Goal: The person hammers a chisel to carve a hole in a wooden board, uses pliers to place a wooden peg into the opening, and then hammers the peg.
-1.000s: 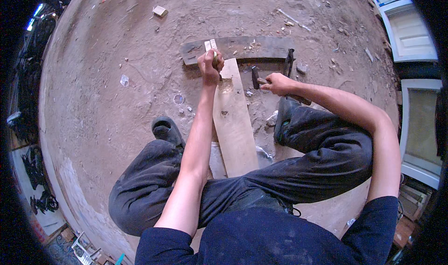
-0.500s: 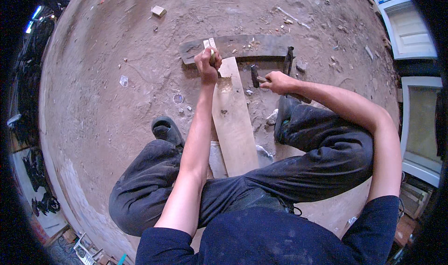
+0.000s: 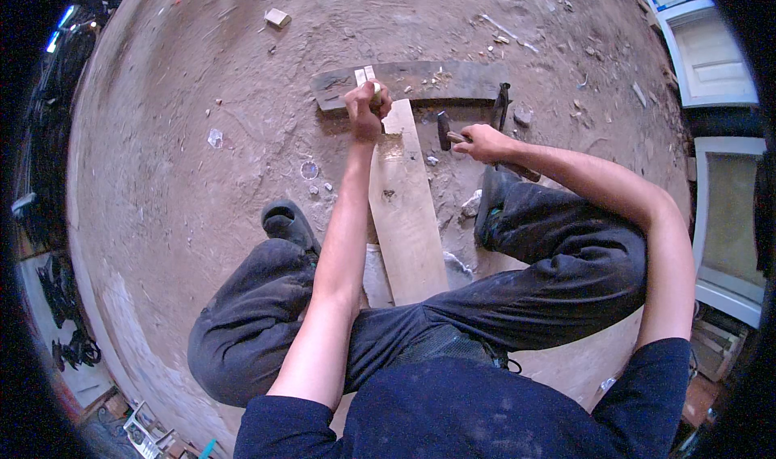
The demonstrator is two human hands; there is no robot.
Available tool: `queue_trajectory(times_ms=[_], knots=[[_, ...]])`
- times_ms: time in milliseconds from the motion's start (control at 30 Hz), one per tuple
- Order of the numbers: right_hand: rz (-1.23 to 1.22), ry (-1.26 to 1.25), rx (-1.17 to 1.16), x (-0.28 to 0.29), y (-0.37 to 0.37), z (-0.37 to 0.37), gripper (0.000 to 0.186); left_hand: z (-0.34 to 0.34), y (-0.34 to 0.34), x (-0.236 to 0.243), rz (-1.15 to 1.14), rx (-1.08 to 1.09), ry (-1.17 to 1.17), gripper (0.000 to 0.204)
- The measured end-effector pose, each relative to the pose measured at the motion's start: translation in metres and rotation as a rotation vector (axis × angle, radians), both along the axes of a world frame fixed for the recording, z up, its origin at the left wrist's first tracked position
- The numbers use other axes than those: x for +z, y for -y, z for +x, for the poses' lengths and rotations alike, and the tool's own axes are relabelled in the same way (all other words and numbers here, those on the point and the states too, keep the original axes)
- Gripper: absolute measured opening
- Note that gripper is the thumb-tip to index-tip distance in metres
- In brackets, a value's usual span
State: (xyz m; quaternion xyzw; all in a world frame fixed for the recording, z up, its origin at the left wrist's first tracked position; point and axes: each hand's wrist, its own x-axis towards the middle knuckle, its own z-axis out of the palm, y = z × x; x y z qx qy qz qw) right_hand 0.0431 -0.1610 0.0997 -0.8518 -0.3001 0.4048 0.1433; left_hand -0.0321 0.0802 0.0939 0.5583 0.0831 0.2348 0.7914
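Observation:
My left hand is wrapped round a chisel; the pale end of its handle shows above the fist, and its blade is mostly hidden. It stands over the light wooden board, beside a rough square notch cut near the board's far end. My right hand grips a hammer by its handle close to the head. The dark hammer head hangs just right of the board, apart from the chisel. The board runs from between my legs toward a dark, weathered plank lying crosswise.
A dark narrow metal tool lies at the plank's right end. Stones, chips and a small pale block are scattered on the dirt floor. My sandalled feet flank the board. White-framed panels stand at the right.
My left hand has turned slightly, and the chisel's handle end has shifted a little to the right and up. My right hand and the hammer have hardly moved.

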Motion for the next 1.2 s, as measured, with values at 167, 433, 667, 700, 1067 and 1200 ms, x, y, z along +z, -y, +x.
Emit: queue_trajectory(times_ms=[167,433,667,700,1067,1200], knots=[[0.2,0.11,-0.037,0.015,-0.005,0.003,0.043,0.008,0.006,-0.011,-0.257,-0.021,-0.054,0.065],[0.668,0.297,-0.099,0.099,-0.066,0.041,0.029,0.004,-0.004,-0.021,-0.228,0.004,-0.044,0.053],[0.951,0.343,0.13,0.215,-0.127,0.035,0.028,0.004,-0.001,-0.021,-0.172,0.017,-0.069,0.05],[0.877,0.31,0.124,0.226,-0.13,0.032,0.03,0.006,-0.001,-0.021,-0.17,0.014,-0.067,0.05],[0.364,0.458,0.172,0.14,-0.117,0.02,0.051,0.019,0.019,-0.031,-0.19,0.139,-0.116,0.045],[0.741,0.447,0.145,0.178,-0.144,0.023,0.03,0.009,0.002,-0.037,-0.147,0.022,-0.104,0.044]])
